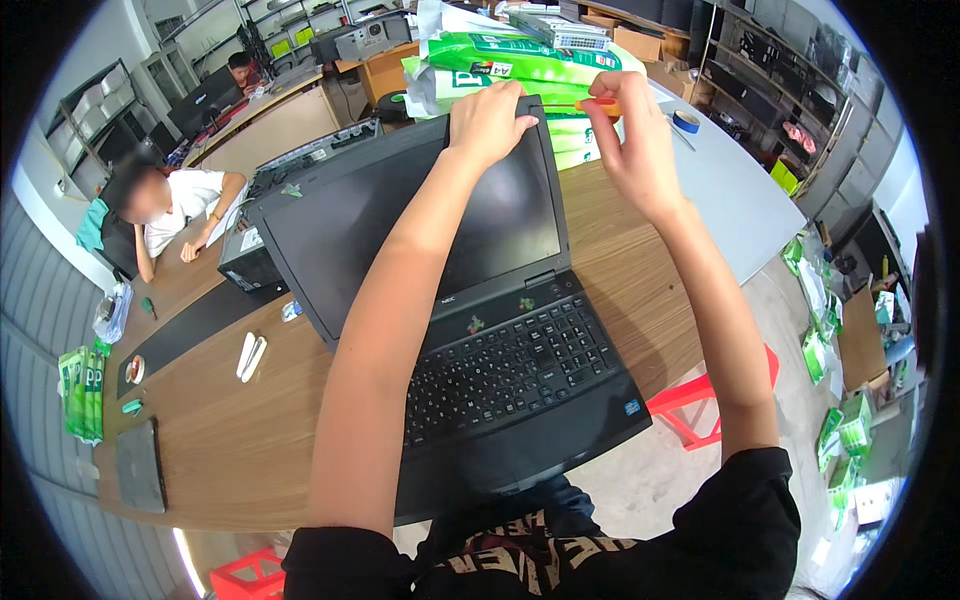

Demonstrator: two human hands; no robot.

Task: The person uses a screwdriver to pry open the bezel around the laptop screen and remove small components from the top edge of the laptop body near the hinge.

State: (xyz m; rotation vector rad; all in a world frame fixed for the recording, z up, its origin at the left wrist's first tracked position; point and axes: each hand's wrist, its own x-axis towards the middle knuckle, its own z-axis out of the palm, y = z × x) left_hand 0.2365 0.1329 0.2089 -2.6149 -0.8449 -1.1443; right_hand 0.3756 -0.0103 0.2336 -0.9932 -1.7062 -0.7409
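Observation:
A black laptop (520,395) stands unfolded on the wooden table in front of me, its screen (350,235) dark and raised. My left hand (487,125) grips the top edge of that screen near its right corner, with the fingers curled over the back. In my right hand (637,145) is a screwdriver (600,106) with an orange and red handle, pinched between thumb and fingers. Its shaft points left to the upper right corner of the screen; the exact spot its tip touches is too small to make out.
Green and white paper packs (500,55) are stacked behind the screen. A desktop computer case (245,258) stands behind it at the left. Blue tape (686,121) lies at the right. A white tool (251,357) and a dark flat device (140,468) lie left. A person (180,205) sits across the table.

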